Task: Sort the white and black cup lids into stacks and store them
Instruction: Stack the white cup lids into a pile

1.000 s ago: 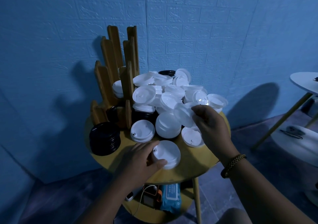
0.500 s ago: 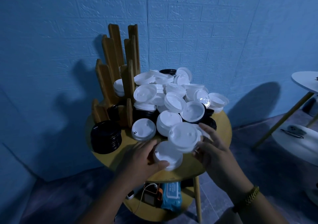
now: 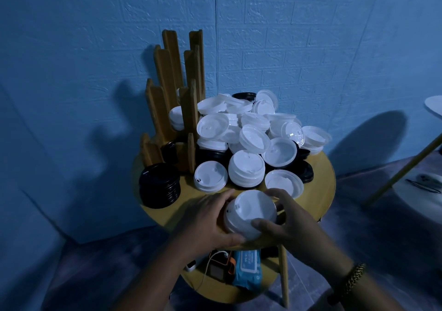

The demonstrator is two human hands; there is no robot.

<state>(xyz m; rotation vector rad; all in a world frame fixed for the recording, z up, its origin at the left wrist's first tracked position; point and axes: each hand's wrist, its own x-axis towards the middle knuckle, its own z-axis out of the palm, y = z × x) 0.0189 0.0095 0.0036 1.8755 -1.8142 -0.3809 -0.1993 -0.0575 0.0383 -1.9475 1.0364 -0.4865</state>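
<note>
A small stack of white lids (image 3: pixel 251 212) sits at the near edge of the round wooden table (image 3: pixel 318 191). My left hand (image 3: pixel 205 222) grips its left side and my right hand (image 3: pixel 287 222) grips its right side, thumb over the front rim. Behind it lies a big loose pile of white lids (image 3: pixel 251 129) with some black lids (image 3: pixel 306 172) under it. A neat stack of black lids (image 3: pixel 159 186) stands at the table's left. A wooden slotted lid rack (image 3: pixel 174 100) rises at the back left, with a few white and black lids in its slots.
The blue brick-pattern wall is close behind the table. A lower shelf holds a blue wipes pack (image 3: pixel 247 270) and small devices with a cable. A white table with a wooden leg (image 3: pixel 404 164) stands to the right.
My right hand took a white lid from the pile, carried it down, and set it on the stack my left hand holds. Both hands now clasp that stack.
</note>
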